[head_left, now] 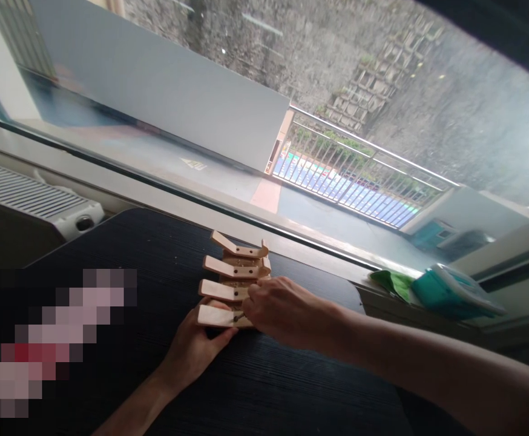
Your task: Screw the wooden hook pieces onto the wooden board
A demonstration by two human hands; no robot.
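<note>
A wooden rack (pixel 222 289) with several angled pale arms, curled at their right ends, rests on the dark table. Small dark screws or holes show on its arms. My left hand (pixel 196 345) grips the rack's near left end, with the thumb along the nearest arm's lower edge and the other fingers partly hidden under it. Over the near right part is my right hand (pixel 276 309), its fingers closed around something thin that points at a dark screw on the nearest arm; most of it is hidden in the fist.
The black table (pixel 146 260) stands against a window sill (pixel 174 209). A white radiator (pixel 32 194) is at the left. On the right lie a green cloth (pixel 389 284) and a teal container (pixel 450 293). A blurred patch covers the lower left.
</note>
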